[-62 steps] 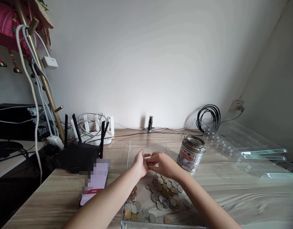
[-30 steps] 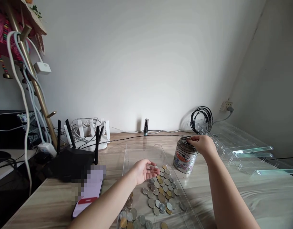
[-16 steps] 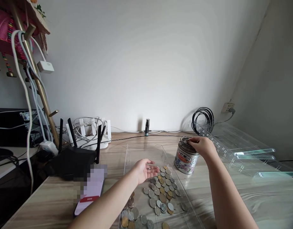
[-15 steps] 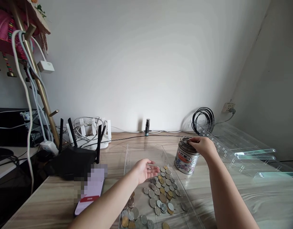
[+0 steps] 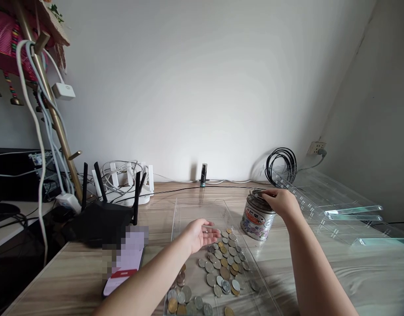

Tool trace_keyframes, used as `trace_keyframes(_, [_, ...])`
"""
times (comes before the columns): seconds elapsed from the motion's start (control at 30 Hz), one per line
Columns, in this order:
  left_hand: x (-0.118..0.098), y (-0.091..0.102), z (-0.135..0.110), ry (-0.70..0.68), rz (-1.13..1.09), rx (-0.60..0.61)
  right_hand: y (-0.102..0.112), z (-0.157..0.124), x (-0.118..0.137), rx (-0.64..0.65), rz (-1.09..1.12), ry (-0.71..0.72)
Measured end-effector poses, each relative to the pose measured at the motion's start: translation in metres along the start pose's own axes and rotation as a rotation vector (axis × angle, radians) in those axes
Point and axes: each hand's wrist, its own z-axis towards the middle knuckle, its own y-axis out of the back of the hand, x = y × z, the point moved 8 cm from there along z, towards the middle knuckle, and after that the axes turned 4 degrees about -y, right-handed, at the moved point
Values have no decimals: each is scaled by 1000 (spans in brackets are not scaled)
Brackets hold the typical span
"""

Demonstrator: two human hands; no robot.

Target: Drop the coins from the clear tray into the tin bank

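A clear plastic tray [image 5: 202, 208] lies on the table, with many silver and gold coins [image 5: 224, 262] scattered in its near part. My left hand [image 5: 202, 235] hovers over the coins, palm turned to the right and fingers stretched apart, with nothing visible in it. To the right of the tray stands a round metal tin [image 5: 257, 219] with a flowered label. My right hand [image 5: 281, 202] is at the tin's top, fingertips pinched together over its lid. What those fingertips hold, if anything, is hidden.
Left of the tray lie a phone [image 5: 126, 263] and a black router [image 5: 99, 221], with a white router [image 5: 136, 197] behind. A small bottle [image 5: 203, 174] stands by the wall. At right are stacked clear panels [image 5: 340, 204] and a coiled black cable [image 5: 281, 166].
My right hand has shifted very slightly to the right at the tin's top. My left hand and the coins look the same.
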Motion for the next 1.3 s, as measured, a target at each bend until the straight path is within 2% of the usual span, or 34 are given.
trace_keyframes(0.2, [-1, 2, 4, -4, -48, -11, 3, -3, 8, 16, -155, 91])
trace_keyframes(0.23, [-2, 2, 4, -7, -72, -21, 8, -7, 12, -33, -135, 103])
trace_keyframes(0.33, [-7, 2, 2, -45, -170, -31, 33, -31, 34, -310, 52, 204])
trace_keyframes(0.37, [-10, 1, 1, -72, -204, -16, 34, -41, 44, -348, 137, 259])
trace_keyframes(0.4, [-13, 0, 1, -104, -236, 7, 28, -50, 57, -302, 215, 332])
trace_keyframes(0.43, [-17, -2, 0, -137, -266, 39, 14, -59, 73, -172, 274, 422])
trace_keyframes(0.53, [-23, -8, -2, -197, -340, 147, -41, -98, 120, 331, 334, 696])
trace_keyframes(0.57, [-24, -11, -3, -198, -358, 173, -54, -110, 131, 429, 322, 753])
trace_keyframes(0.6, [-24, -13, -4, -194, -370, 194, -63, -118, 137, 471, 303, 782])
trace_keyframes(0.7, [-25, -21, -8, -195, -354, 256, -65, -122, 142, 451, 261, 783])
trace_keyframes(0.77, [-26, -25, -11, -212, -283, 273, -48, -110, 133, 364, 251, 739])
trace_keyframes(0.83, [-24, -23, -11, -225, -154, 223, -16, -83, 112, 152, 190, 606])
trace_keyframes(0.9, [-22, -15, -9, -230, -9, 118, 17, -53, 84, -77, 10, 407])
trace_keyframes(0.93, [-22, -10, -8, -229, 51, 63, 23, -40, 72, -87, -121, 330])
trace_keyframes(1.0, [-19, -1, -5, -205, 112, -14, 22, -17, 53, 51, -348, 233])
trace_keyframes(1.07, [-14, 2, -3, -155, 127, -26, 15, -7, 44, 196, -467, 214])
trace_keyframes(1.1, [-12, 2, -3, -136, 134, -15, 14, -5, 44, 224, -485, 225])
trace_keyframes(1.2, [-15, 2, -2, -164, 195, -8, 17, -13, 57, 173, -478, 270])
trace_keyframes(1.3, [-28, 9, -4, -290, 385, -118, 11, -42, 78, 54, -385, 332])
